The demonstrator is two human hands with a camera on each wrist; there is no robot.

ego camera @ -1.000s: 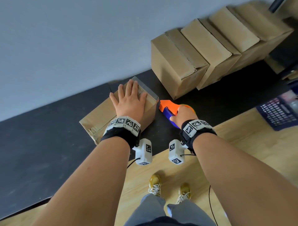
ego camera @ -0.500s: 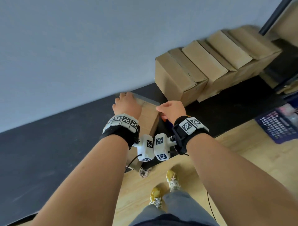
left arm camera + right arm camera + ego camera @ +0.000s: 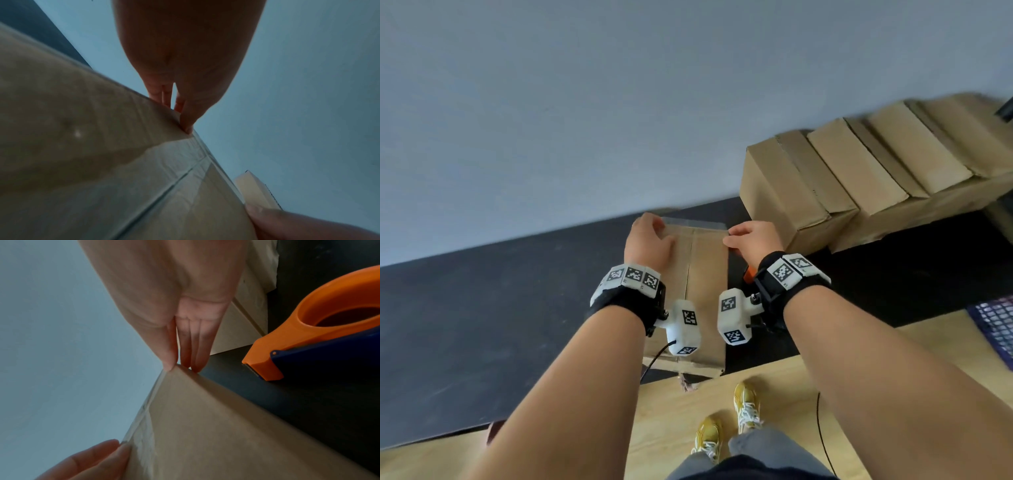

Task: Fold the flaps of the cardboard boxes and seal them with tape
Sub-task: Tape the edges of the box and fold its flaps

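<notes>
On a dark table, an unlabelled cardboard box lies flat between two hands: the left hand and right hand each pinch a far corner, an orange tape dispenser just beside it.

A blue mesh basket sits on the wooden floor.

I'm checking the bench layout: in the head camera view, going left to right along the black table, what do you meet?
Left hand → cardboard box being sealed → right hand → row of closed boxes against the wall → blue basket at the frame's right edge.
</notes>
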